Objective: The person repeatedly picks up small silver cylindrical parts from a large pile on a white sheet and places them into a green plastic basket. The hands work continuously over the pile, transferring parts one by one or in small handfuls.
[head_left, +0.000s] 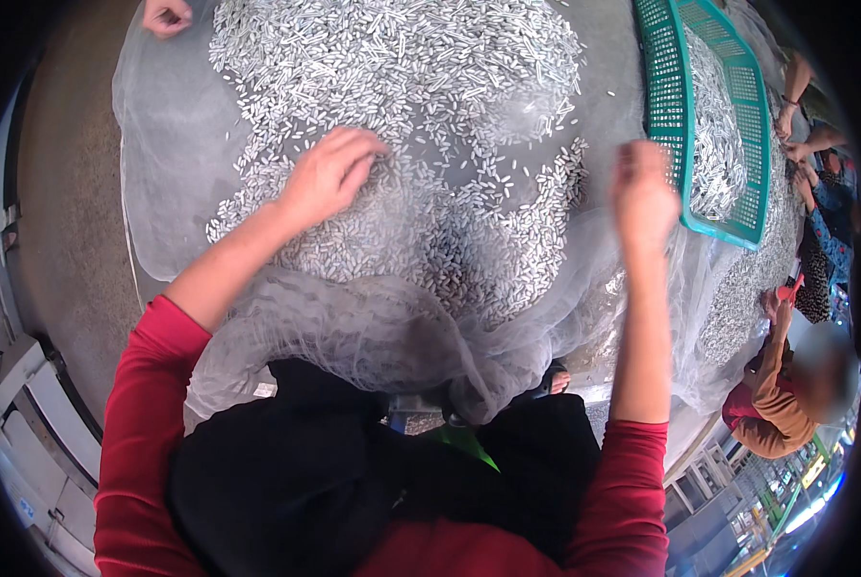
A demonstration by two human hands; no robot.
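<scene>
A wide spread of small silvery-white, oblong pieces (392, 58) covers the table in front of me. My left hand (332, 175) is over the near part of the spread, palm down, with fingers bent together and fingertips close to the pieces. Whatever it may hold is hidden. Off the right side of the pile, my right hand (644, 197) is smeared by motion, beside the teal plastic basket (668, 96). Its fingers look curled, but their grip is unclear. Inside the basket lie longer, thin silvery pieces (714, 144).
Pale mesh netting (354, 313) lies bunched along the table's near edge and under the pieces. Another person's hand (167, 16) is at the far left. On the right, several co-workers' hands (798, 149) are around another heap of pieces (748, 298).
</scene>
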